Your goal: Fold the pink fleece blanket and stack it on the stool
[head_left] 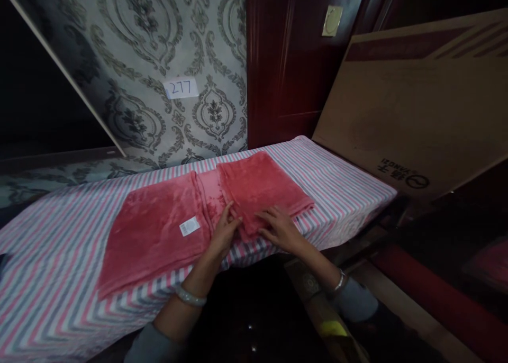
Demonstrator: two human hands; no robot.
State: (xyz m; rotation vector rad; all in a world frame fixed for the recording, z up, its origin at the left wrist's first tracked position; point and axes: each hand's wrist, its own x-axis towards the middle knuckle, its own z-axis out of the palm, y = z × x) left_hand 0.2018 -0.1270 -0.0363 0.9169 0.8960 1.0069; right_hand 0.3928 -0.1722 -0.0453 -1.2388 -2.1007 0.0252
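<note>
A coral-red plush blanket point(159, 230) lies on a striped cloth, its two sides folded inward so that a paler strip shows between them. On its left fold is a white label point(189, 226). My left hand point(224, 229) is at the front of the middle strip, touching the inner edge of the right fold, its thumb and fingers apart. Flat on the front of the right fold rests my right hand point(281, 229), fingers spread. Neither hand grips anything that I can make out.
The striped cloth point(337, 183) covers a long narrow table against a patterned wall. A large cardboard box point(413, 103) leans at the right. A dark panel point(47, 82) stands at the left. A paper marked 277 point(181, 88) is on the wall. Below right lies a red strip point(436, 294).
</note>
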